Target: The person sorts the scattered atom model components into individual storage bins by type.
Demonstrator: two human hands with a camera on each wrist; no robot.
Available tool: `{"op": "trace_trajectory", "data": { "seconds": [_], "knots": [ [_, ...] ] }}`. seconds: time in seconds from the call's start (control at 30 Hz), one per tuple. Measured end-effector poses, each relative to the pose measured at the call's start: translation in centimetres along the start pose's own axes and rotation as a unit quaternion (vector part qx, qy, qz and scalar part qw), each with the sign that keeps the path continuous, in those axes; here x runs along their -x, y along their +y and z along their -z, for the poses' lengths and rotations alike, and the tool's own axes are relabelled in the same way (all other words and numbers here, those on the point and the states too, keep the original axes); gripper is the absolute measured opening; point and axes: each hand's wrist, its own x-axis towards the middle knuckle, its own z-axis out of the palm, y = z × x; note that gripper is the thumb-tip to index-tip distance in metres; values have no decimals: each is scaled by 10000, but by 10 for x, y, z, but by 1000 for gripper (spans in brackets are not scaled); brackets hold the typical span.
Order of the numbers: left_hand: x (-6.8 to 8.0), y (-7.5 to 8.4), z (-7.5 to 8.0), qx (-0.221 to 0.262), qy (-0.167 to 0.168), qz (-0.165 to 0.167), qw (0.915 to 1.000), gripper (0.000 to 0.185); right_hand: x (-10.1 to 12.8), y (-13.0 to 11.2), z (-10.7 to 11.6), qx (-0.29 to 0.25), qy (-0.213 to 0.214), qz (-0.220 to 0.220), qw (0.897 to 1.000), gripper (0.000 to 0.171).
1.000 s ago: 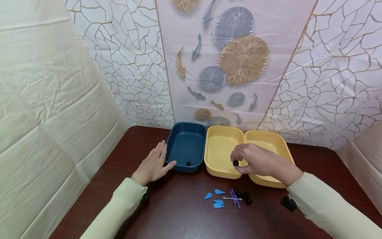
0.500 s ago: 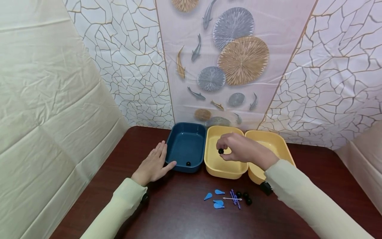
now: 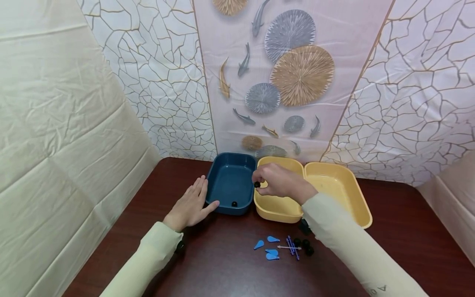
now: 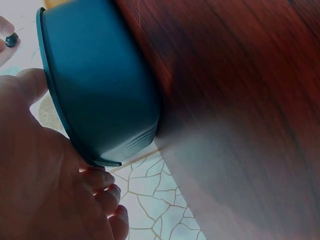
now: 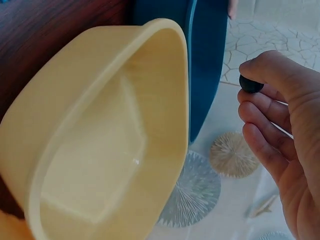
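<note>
My right hand (image 3: 274, 183) pinches a small black ball (image 3: 257, 185) between thumb and fingertips, over the edge between the blue tray (image 3: 230, 175) and the middle yellow tray (image 3: 276, 206). The right wrist view shows the same black ball (image 5: 250, 84) at my fingertips, beside the yellow tray (image 5: 100, 135). My left hand (image 3: 191, 204) lies flat on the table, its fingers straight and its thumb against the blue tray's left side (image 4: 100, 85). Another black ball (image 3: 234, 203) lies inside the blue tray near its front wall.
On the dark wooden table (image 3: 222, 268) in front of the trays lie blue petal pieces (image 3: 269, 249), thin purple sticks (image 3: 291, 246) and black balls (image 3: 306, 246). A second yellow tray (image 3: 339, 189) stands at the right. Patterned sheets hang close behind the trays.
My right hand has carried the black ball leftward, from over the middle yellow tray's front to the blue tray's right rim. The left hand has stayed put.
</note>
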Motion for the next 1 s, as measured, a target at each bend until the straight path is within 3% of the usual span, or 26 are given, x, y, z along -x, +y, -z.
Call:
{"op": "trace_trajectory", "data": {
  "seconds": [0.67,0.83,1.0],
  "knots": [
    [1,1,0,43,24,7,10000,91,-41,3,-53,-454,-315,-632,9965,24],
    [0,0,0,10,4,-25,10000,91,-36,1,-47,-465,-247,-635,9966,28],
    [-1,0,0,40,23,-61,10000,91,-20,0,-28,-268,-66,-303,9992,22]
  ]
}}
